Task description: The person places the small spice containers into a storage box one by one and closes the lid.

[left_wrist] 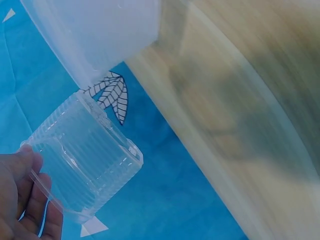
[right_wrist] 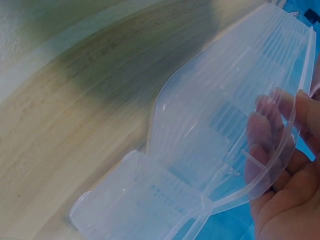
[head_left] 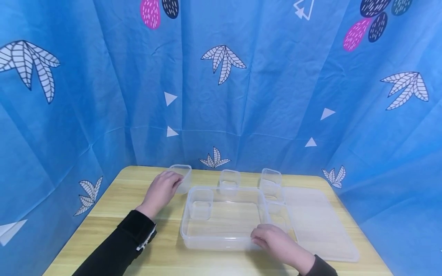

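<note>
A small clear ribbed plastic container (head_left: 184,180) is at the back left of the table, with my left hand (head_left: 164,189) pinching its rim. In the left wrist view the same container (left_wrist: 87,155) tilts from the fingertips of my left hand (left_wrist: 27,200). Front and centre sits a large clear rectangular plastic box (head_left: 224,242). My right hand (head_left: 274,241) grips its front right corner. From the right wrist, fingers of my right hand (right_wrist: 287,165) show through the wall of the large box (right_wrist: 210,105). One small container (head_left: 201,210) sits inside the box at its left.
Behind the large box stand two small clear containers, one in the middle (head_left: 229,177) and one at right (head_left: 271,183). Another small container (head_left: 279,216) is beside the box's right wall. A flat translucent lid (head_left: 319,224) lies at right. Blue curtain (head_left: 221,103) surrounds the wooden table (head_left: 103,230).
</note>
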Demonstrator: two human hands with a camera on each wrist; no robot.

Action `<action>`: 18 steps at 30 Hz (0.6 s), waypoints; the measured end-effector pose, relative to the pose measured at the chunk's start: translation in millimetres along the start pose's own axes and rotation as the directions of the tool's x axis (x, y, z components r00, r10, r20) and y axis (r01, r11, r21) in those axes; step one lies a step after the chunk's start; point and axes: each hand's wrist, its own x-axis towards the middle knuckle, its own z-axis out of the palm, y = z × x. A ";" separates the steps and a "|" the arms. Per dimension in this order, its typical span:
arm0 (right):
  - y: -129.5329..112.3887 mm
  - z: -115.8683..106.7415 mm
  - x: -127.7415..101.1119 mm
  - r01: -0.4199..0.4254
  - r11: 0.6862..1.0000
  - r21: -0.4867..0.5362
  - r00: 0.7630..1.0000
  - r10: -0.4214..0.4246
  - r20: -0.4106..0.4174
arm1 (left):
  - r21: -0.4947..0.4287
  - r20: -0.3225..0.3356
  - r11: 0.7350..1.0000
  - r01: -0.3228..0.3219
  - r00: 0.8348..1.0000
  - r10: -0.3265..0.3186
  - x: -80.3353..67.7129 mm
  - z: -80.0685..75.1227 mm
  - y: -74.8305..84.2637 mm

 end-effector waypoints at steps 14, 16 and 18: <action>-1.1 0.0 0.2 -0.011 1.000 0.001 1.000 0.011 0.005 | -0.019 -0.016 1.000 -0.014 1.000 0.014 4.5 -5.7 20.0; -1.1 0.0 -0.1 -0.015 1.000 0.005 1.000 0.015 0.009 | -0.025 -0.014 1.000 -0.010 1.000 0.010 5.2 -6.6 23.6; -0.8 0.4 -0.2 -0.015 1.000 0.004 1.000 0.015 0.009 | -0.029 -0.015 1.000 -0.010 1.000 0.009 5.8 -7.9 27.1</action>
